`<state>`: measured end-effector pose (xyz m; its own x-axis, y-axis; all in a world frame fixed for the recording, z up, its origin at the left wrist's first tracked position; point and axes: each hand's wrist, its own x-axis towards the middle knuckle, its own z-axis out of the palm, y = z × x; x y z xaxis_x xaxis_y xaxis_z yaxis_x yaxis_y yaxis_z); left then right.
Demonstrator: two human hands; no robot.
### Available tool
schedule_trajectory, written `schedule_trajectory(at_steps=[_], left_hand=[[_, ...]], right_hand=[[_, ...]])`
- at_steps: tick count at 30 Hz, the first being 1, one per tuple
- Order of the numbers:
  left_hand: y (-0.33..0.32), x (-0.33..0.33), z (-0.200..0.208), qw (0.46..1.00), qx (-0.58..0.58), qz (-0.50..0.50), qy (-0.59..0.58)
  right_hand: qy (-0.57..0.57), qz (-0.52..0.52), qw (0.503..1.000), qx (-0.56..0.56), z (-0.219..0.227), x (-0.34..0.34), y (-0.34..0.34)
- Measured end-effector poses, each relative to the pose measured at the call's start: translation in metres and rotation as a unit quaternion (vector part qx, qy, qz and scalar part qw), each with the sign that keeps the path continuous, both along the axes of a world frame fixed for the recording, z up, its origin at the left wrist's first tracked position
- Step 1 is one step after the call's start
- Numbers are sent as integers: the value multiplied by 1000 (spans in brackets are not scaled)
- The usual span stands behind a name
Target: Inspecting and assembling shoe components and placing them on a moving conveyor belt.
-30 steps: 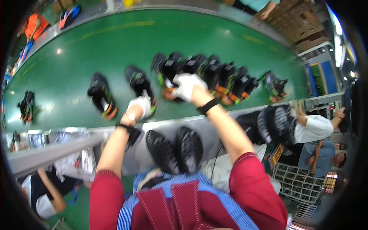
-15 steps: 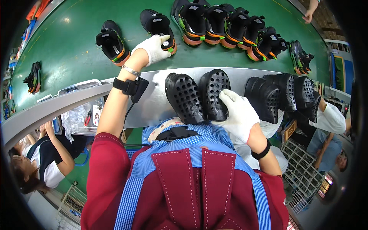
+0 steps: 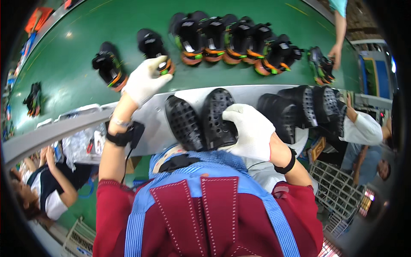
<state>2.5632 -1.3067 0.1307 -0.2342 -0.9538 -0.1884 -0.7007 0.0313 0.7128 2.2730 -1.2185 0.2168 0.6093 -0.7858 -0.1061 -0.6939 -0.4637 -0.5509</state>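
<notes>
My left hand [image 3: 144, 82], in a white glove, is at the heel of a black sneaker [image 3: 152, 45] with orange and green trim; its thumb and fingers are apart and it holds nothing. Two black clog-shaped pieces full of holes stand side by side on the metal ledge before me. On the right-hand clog-shaped piece [image 3: 217, 120] my gloved right hand [image 3: 251, 130] has its thumb over the holed face and the fingers around its right side, partly hidden. The left-hand clog-shaped piece [image 3: 184, 122] leans beside it, untouched.
Several more sneakers [image 3: 214, 36] stand in a row on the green table [image 3: 77, 55]. More black clog-shaped pieces [image 3: 278, 111] stand on the ledge [image 3: 150, 137] to the right. At far right, another person's hand [image 3: 336, 55] is at a sneaker [image 3: 319, 66]. Someone else's white-sleeved arm [image 3: 364, 126] is by the pieces.
My left hand has drawn back from inside the sneaker and its fingers have spread. The whole view has shifted. At far right, the other person's hand has come down to a sneaker.
</notes>
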Motion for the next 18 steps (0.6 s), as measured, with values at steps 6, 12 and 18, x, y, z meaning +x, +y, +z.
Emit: schedule_trajectory(at_steps=[6,12,18], left_hand=[[27,-15,-4,690,282,-58,664],[23,-31,31,670,232,5,705],[21,-23,-18,734,157,158,642]], right_hand=[[-132,61,986,-84,49,41,-52],[-192,109,973,-65,24,57,-91],[-17,10,984,176,17,90,-108]])
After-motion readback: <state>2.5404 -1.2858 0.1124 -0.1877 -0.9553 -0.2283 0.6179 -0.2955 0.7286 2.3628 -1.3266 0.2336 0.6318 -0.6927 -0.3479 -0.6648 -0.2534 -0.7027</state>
